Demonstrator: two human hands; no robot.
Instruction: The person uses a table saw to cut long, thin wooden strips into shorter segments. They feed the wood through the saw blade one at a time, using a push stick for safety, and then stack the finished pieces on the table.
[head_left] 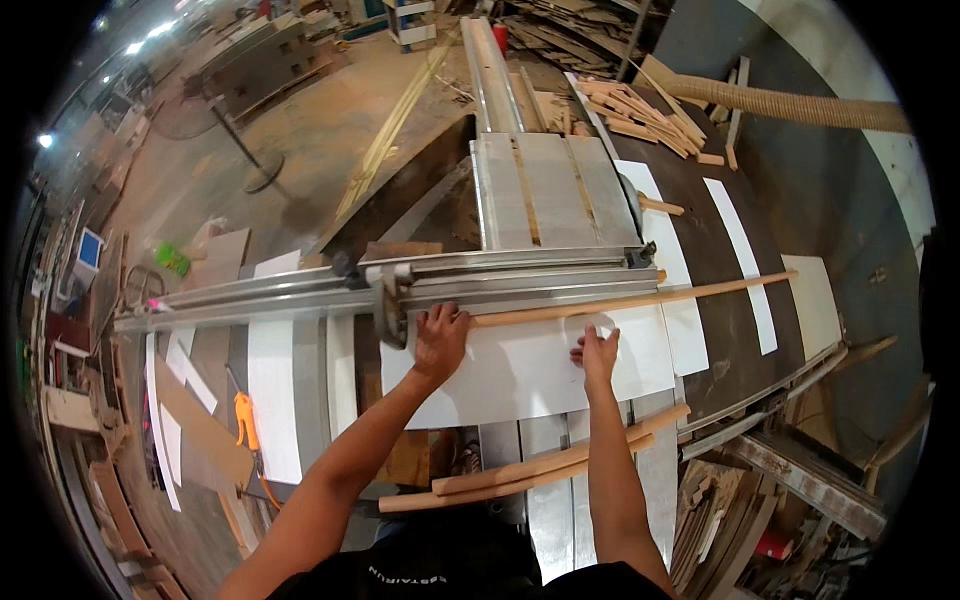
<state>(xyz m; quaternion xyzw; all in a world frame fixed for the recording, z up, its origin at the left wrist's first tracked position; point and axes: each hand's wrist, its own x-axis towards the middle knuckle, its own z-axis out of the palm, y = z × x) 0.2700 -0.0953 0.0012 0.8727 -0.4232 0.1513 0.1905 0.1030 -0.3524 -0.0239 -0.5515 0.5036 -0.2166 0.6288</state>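
A long, slim wooden strip [620, 303] lies along the metal fence [520, 268] of a sliding table saw, reaching far to the right. My left hand [440, 345] is closed around its left end, close to the clamp-like stop [390, 305] on the fence. Just below the strip's middle, my right hand [597, 353] hovers with fingers apart, holding nothing. Under both hands is a white sheet [520, 375] covering part of the saw table. Nearer my body, two more wooden strips [560, 468] lie side by side across the metal table.
Wood offcuts [640, 115] are heaped at the far right, near a ribbed hose [790, 103]. A narrow white strip [740, 260] lies on the dark table. An orange air gun [245, 420] rests at left. Scrap boards [730, 520] are stacked at lower right.
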